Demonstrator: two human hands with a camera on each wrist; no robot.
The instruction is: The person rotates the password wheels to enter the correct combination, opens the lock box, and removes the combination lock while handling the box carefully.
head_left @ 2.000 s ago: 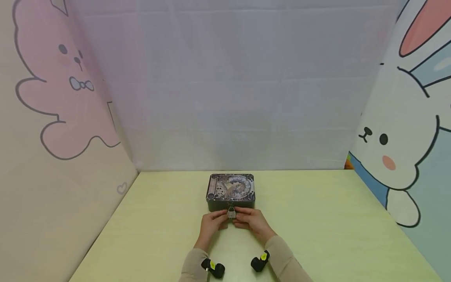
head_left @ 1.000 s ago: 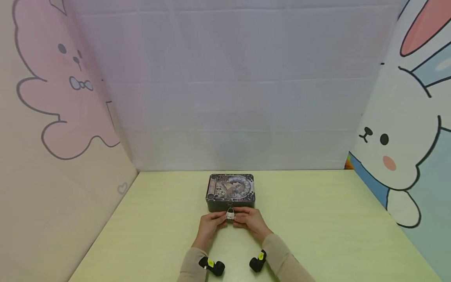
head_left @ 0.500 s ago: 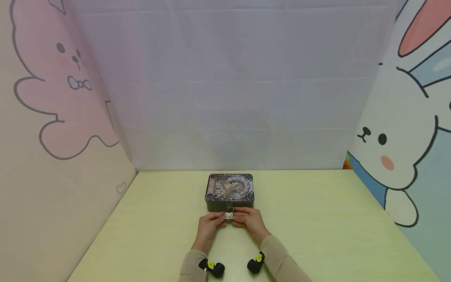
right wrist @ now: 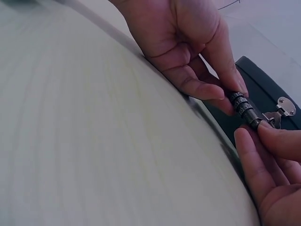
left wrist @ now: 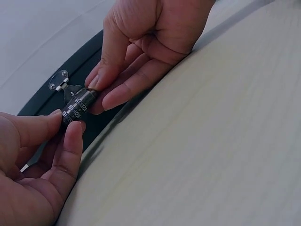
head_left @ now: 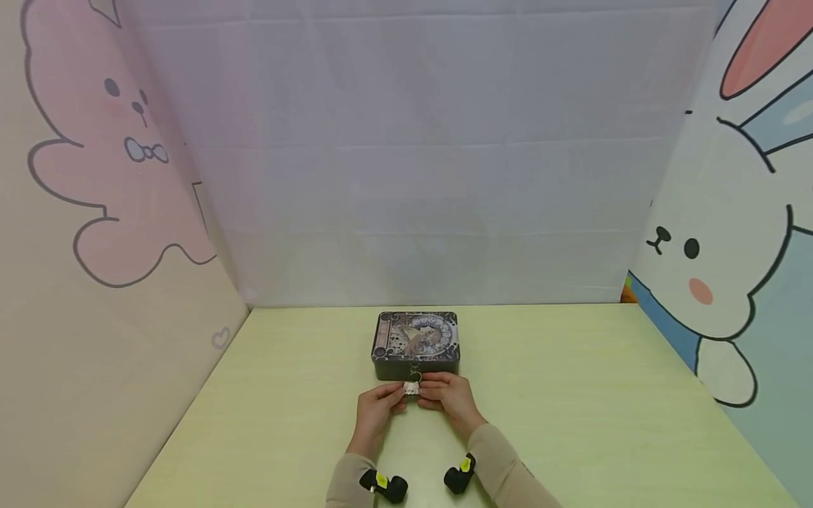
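A small metal combination padlock (head_left: 411,388) with number dials sits at the front latch of a dark tin box (head_left: 416,337). My left hand (head_left: 373,415) pinches one end of it between thumb and fingers. From the other side, my right hand (head_left: 454,402) pinches the opposite end. Close up in the left wrist view, the dials of the padlock (left wrist: 75,107) face the camera, and the silver latch (left wrist: 59,81) is right beside it. The right wrist view shows the padlock (right wrist: 243,108) slanting between both sets of fingertips, near the latch (right wrist: 285,107) on the box's dark side.
The box stands on a pale yellow-green table (head_left: 571,395), its lid printed with an ornate picture. A white cloth (head_left: 413,155) hangs behind the table. Cartoon-printed side panels (head_left: 711,268) flank it. Black wrist cameras (head_left: 459,476) are strapped over the beige sleeves.
The padlock has tilted, so its face looks shorter and brighter in the head view. It has also shifted slightly left with both hands. The box stays in place.
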